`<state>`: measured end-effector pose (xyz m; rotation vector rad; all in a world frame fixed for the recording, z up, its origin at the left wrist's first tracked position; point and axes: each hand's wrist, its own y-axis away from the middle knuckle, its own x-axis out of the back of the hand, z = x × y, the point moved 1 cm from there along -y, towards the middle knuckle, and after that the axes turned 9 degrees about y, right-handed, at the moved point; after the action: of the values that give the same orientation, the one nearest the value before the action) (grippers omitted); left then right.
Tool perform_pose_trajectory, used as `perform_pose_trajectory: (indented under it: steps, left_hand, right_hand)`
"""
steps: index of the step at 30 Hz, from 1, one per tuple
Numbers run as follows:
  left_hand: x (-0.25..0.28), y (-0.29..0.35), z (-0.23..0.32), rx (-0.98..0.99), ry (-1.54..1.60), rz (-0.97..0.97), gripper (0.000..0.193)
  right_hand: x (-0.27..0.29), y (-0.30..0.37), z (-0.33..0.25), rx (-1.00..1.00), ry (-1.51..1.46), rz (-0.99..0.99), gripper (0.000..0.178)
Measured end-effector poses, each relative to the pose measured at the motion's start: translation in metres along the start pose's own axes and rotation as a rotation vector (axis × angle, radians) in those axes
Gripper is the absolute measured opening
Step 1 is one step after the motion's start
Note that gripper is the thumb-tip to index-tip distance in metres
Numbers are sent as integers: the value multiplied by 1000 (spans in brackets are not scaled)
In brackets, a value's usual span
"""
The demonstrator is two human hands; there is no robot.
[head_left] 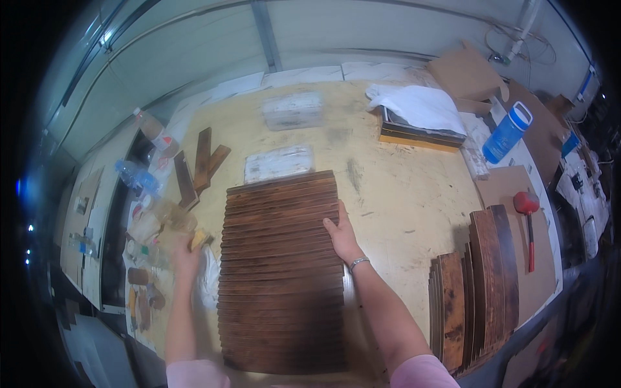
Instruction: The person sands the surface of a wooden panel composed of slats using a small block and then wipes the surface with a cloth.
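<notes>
Dark wooden slats (281, 271) lay mid-bench, running away from you; your right hand (341, 240) pressed flat, unclenched, on their right edge, while your left hand (185, 257), grip unclear, reached left of them.

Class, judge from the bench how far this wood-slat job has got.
Done: a long row of dark slats lies side by side. In hand: the right hand rests on that row's edge; the left hand reaches toward small jars. Left: stacked boards and loose pieces.
</notes>
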<state>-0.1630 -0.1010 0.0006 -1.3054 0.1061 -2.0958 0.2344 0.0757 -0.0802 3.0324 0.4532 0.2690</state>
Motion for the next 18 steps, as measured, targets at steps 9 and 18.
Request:
perform_pose_trajectory:
  steps: [9, 18]
  left_hand:
    - [86, 103, -69, 80, -329, 81, 31]
    - [19, 67, -5, -17, 131, -20, 28]
  right_hand:
    - [7, -2, 0, 14, 15, 10, 77]
    - [6, 15, -37, -74, -164, -26, 67]
